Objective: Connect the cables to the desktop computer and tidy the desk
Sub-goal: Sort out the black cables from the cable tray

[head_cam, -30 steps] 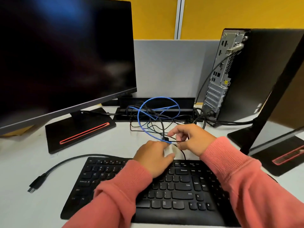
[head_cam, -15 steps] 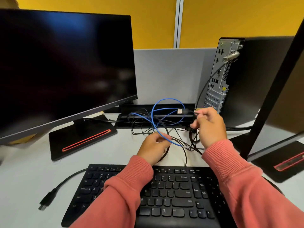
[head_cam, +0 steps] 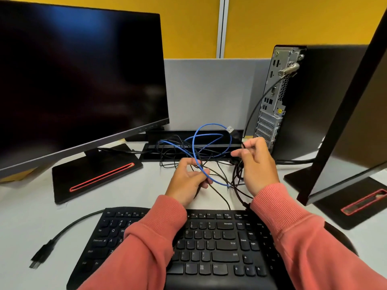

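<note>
A tangle of cables lies on the white desk behind the black keyboard (head_cam: 217, 248). My left hand (head_cam: 186, 181) is closed around the blue network cable (head_cam: 209, 178) and some thin black cables. The blue cable loops upward, and its clear plug (head_cam: 230, 129) hangs free in the air. My right hand (head_cam: 258, 164) pinches a thin black cable (head_cam: 237, 174) between thumb and forefinger, with more black cables running under the palm. The desktop computer (head_cam: 271, 105) stands at the right rear, its port panel facing me, with one black cable plugged in near the top.
A large dark monitor (head_cam: 79, 76) stands at the left on a black base with a red slot. A second monitor (head_cam: 354, 105) stands at the right. A loose black plug (head_cam: 39, 258) lies left of the keyboard. A black dock (head_cam: 167, 136) sits by the grey partition.
My right hand has let go of the blue cable's plug, dropped slightly, and now pinches a black cable. My left hand keeps hold of the blue cable. The view has shifted slightly.
</note>
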Tool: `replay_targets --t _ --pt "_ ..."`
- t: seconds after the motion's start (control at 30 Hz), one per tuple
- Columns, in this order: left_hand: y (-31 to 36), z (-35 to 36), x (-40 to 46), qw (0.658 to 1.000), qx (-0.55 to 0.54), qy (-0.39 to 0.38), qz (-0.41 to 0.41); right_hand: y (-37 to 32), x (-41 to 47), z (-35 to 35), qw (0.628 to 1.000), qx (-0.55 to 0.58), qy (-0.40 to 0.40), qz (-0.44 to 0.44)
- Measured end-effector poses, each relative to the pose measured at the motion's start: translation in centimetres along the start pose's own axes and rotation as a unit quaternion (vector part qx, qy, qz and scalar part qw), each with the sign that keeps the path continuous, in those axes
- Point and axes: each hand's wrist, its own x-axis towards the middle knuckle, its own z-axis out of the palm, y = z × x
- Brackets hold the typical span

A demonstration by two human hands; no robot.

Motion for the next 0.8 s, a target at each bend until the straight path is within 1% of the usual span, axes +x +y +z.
replay_targets --t 0.03,0.13,0.17,0.2,0.27,0.3,0.37,0.43,0.5,0.57,0.63,0.67,0.7,0.73,0.8 --pt "-0.2 -0.3 -0.1 1.0 0.006 0.003 0.003 0.3 0.0 0.1 1.0 -0.012 0.001 -0.013" --pt "-0.6 -0.8 -0.3 1.0 0.029 0.003 -0.002 0.2 0.1 0.2 0.993 -0.095 0.026 -0.071" --pt "-0.6 -1.0 -0.3 0.999 0.033 -0.002 -0.007 0.0 0.0 0.1 0.991 -0.096 0.035 -0.088" --pt "-0.7 -1.1 -0.2 0.999 0.036 -0.006 -0.014 -0.1 0.1 0.0 0.992 -0.075 0.039 -0.097" --pt "-0.8 -1.5 -0.2 0.999 0.029 -0.005 -0.015 -0.6 -0.1 -0.5 0.995 -0.045 0.026 -0.084" --pt "-0.9 -1.6 -0.2 1.0 0.022 0.002 -0.006 -0.5 -0.2 -0.7 0.996 -0.058 0.011 -0.063" --pt "-1.0 -1.9 -0.1 0.999 0.016 0.033 0.024 -0.2 -0.1 -0.9 0.991 -0.126 -0.018 -0.028" --pt "-0.8 -2.3 -0.2 0.998 0.004 0.053 0.045 0.1 -0.1 -0.8 0.981 -0.188 -0.034 -0.014" --pt "-0.6 -2.6 -0.4 0.996 -0.052 0.048 0.046 -0.1 -0.2 -0.4 0.979 -0.199 -0.04 -0.022" --pt "-0.3 -2.8 -0.7 0.993 -0.107 0.038 0.04 -0.8 -0.7 0.0 0.984 -0.162 -0.02 -0.075" --pt "-0.1 -2.8 -0.9 0.992 -0.108 0.05 0.044 -2.0 -1.4 0.1 0.977 -0.127 0.022 -0.169" --pt "-0.1 -2.7 -0.9 0.992 -0.101 0.063 0.053 -2.7 -1.7 0.2 0.97 -0.113 0.028 -0.215" --pt "-0.1 -2.6 -0.9 0.99 -0.093 0.082 0.061 -3.2 -1.9 0.3 0.964 -0.092 0.018 -0.249" --pt "-0.2 -2.5 -0.8 0.989 -0.087 0.099 0.066 -3.6 -2.0 0.5 0.962 -0.068 -0.008 -0.265" --pt "-0.1 -2.6 -0.6 0.985 -0.102 0.122 0.069 -3.8 -2.2 1.2 0.96 -0.052 -0.085 -0.262"
